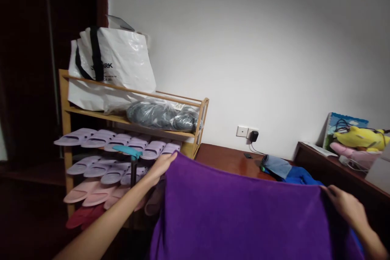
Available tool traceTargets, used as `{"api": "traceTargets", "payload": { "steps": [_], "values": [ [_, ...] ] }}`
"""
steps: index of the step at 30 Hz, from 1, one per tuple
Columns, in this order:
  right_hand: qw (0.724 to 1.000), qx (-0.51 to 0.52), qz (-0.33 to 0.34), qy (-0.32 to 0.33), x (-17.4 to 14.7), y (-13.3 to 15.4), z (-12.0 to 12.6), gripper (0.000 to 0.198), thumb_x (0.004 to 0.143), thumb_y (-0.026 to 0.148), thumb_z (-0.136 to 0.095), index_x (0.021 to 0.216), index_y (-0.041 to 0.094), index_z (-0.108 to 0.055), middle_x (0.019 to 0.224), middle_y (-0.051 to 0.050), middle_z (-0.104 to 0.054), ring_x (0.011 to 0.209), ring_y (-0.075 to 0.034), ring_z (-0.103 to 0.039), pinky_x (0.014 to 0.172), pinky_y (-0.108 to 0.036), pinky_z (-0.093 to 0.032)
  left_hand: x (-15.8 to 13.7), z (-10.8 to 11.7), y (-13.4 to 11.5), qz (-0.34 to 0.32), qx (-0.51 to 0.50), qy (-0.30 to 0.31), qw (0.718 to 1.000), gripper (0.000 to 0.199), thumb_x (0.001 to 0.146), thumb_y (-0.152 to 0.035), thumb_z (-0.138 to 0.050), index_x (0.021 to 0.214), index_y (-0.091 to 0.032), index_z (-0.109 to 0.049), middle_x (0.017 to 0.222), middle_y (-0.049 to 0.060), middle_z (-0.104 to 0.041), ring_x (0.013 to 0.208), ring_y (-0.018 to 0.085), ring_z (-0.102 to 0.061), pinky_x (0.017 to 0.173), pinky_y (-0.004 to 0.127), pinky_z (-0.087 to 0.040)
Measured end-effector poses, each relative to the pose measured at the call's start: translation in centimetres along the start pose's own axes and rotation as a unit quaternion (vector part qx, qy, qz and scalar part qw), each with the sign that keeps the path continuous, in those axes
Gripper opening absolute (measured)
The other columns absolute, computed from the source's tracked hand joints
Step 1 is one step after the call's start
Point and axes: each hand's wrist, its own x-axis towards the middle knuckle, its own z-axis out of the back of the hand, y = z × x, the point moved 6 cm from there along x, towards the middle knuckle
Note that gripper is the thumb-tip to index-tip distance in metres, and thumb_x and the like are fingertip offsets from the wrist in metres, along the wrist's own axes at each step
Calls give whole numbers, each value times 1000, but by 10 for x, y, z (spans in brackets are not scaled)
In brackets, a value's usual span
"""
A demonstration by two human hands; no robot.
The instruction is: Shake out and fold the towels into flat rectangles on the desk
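filling the back of the view, the white wall [274, 48] rises behind everything. on the left stands the wooden rack [63, 89] with its rows of slippers [97, 142]; swinging the cloth wide that way would likely brush them. the brown table [225, 158] lies beyond the cloth. the purple cloth [243, 215] hangs in front of the person, its top edge strung between both hands and dipping slightly, its lower part out of view. drawing the hands gently apart should take out that dip and smooth the folds at the left side. folded blue clothes [292, 172] sit on the table just past the top edge, so lifting a little would guard against dragging them. the left hand [164, 166] is clamped on the top left corner, the right hand [344, 201] on the top edge's right end. the right looks lower, though the view is tilted; level hands should let the cloth hang evenly. a light fingertip pinch close to each corner probably works best.
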Motion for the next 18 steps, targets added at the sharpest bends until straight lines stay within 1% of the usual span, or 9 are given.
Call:
{"api": "traceTargets", "payload": {
  "steps": [2, 5, 8, 10, 11, 13, 14, 16, 18],
  "values": [
    [998, -33, -27, 52, -6, 3, -40, 44, 82, 62, -31, 79, 29, -61, 75, -8, -67, 71, -30, -65, 60, -40, -48, 13, -18, 26, 21, 106, 17, 994, 42, 81, -51, -47, 61, -16, -55, 52, 5, -58, 59, 25, -64, 57, 32, -48],
    [997, -45, -37, 55, -16, 16, -87, 50, 84, 54, -21, 73, 26, -61, 75, -10, -68, 69, -28, -65, 61, -41, -49, 18, -32, 39, 25, 221, 13, 975, 31, 77, -36, -55, 54, -15, -54, 49, 9, -57, 63, 32, -64, 61, 40, -48],
    [998, -49, -33, 24, -23, 28, -108, 45, 80, 51, -25, 70, 25, -60, 81, -11, -67, 78, -30, -65, 65, -44, -49, 3, -43, 31, -13, 324, -18, 946, 19, 77, -19, -50, 76, -9, -65, 83, 24, -66, 91, 39, -62, 78, 52, -43],
    [997, -59, -46, -15, -28, 26, -109, 46, 77, 53, -25, 74, 25, -61, 90, -15, -66, 87, -35, -63, 70, -52, -47, -15, -57, 23, -55, 384, -28, 921, 32, 79, -14, -44, 102, -7, -65, 111, 28, -60, 110, 40, -53, 88, 56, -37],
    [994, -74, -63, -44, -30, 19, -107, 49, 77, 55, -23, 76, 25, -62, 94, -18, -64, 89, -38, -62, 72, -56, -44, -26, -68, 21, -85, 417, -14, 905, 40, 79, -13, -44, 114, -9, -62, 122, 26, -56, 118, 37, -48, 93, 55, -34],
    [986, -95, -112, -82, -35, -3, -102, 57, 76, 63, -19, 78, 26, -62, 96, -20, -64, 87, -41, -61, 73, -61, -42, -49, -100, 23, -163, 481, 88, 857, 51, 82, -19, -45, 133, -17, -49, 138, 18, -45, 129, 31, -39, 102, 49, -30],
    [985, -85, -132, -74, -36, -17, -102, 60, 75, 67, -18, 77, 27, -62, 93, -19, -65, 84, -40, -62, 72, -60, -43, -61, -116, 28, -186, 484, 150, 842, 56, 84, -25, -47, 139, -22, -42, 145, 13, -37, 133, 28, -33, 105, 47, -28],
    [989, -24, -145, 3, -34, -43, -111, 61, 73, 73, -20, 74, 30, -63, 81, -14, -67, 78, -36, -64, 71, -54, -47, -81, -138, 38, -196, 466, 241, 828, 58, 87, -38, -45, 143, -31, -32, 151, 6, -26, 138, 26, -23, 109, 48, -22],
    [989, 47, -92, 105, -27, -54, -122, 57, 71, 73, -28, 81, 33, -66, 79, -10, -68, 79, -34, -65, 75, -51, -49, -91, -149, 45, -182, 455, 269, 829, 54, 90, -45, -39, 143, -34, -31, 151, 3, -22, 139, 26, -17, 110, 52, -16]
  ]
}}
